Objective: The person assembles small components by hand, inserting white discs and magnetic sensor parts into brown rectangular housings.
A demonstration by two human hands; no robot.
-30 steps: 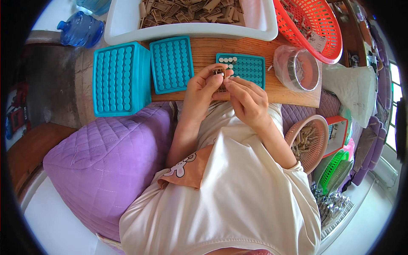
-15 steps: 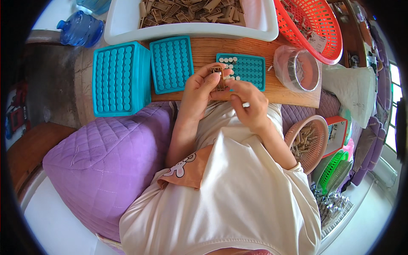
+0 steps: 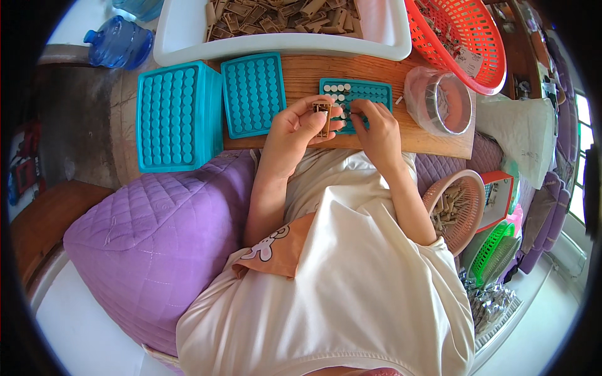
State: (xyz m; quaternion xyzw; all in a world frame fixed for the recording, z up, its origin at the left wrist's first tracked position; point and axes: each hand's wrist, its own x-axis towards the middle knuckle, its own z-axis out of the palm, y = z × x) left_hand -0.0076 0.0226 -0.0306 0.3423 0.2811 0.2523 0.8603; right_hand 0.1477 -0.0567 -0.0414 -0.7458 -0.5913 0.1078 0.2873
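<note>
My left hand (image 3: 295, 125) is closed around a small brown plastic housing (image 3: 322, 119), held upright just in front of a teal tray. My right hand (image 3: 377, 125) reaches over that teal tray (image 3: 387, 94), its thumb and fingertips pinched together near the tray's middle. Whatever sits between those fingertips is too small to make out. White round pieces (image 3: 340, 88) stand in the tray's left part, some of them hidden behind my left fingers. The rest of the tray shows rows of round teal pockets.
A white tub (image 3: 282, 50) of brown plastic parts stands at the back. On the left are a stack of teal trays (image 3: 213, 119) and a single teal tray (image 3: 253, 94). A plastic-lined round container (image 3: 461, 103), a red basket (image 3: 495, 62) and a pink basket (image 3: 473, 207) are on the right.
My right hand has moved from beside the brown housing to the tray, away from my body. A white piece seen in it before no longer shows. My left hand still holds the housing.
</note>
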